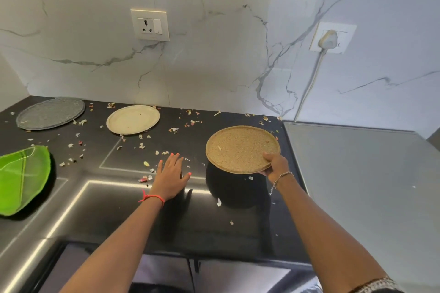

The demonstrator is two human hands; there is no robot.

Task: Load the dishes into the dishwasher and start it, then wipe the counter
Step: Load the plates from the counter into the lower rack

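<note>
My right hand [276, 165] grips the near right rim of a speckled brown plate [240, 147], which is lifted above the black counter [119, 209] and casts a dark shadow below it. My left hand [172, 176] lies flat on the counter with straight fingers, left of that plate, holding nothing. Further back rest a cream plate [132, 119] and a grey plate [50, 113]. A green leaf-shaped plate [22, 178] sits at the far left edge.
Food scraps [188, 123] are scattered over the counter, mostly between the plates. A grey steel surface [362, 173] adjoins the counter on the right. The marble wall holds a socket [150, 25] and a plugged-in white cable [328, 40].
</note>
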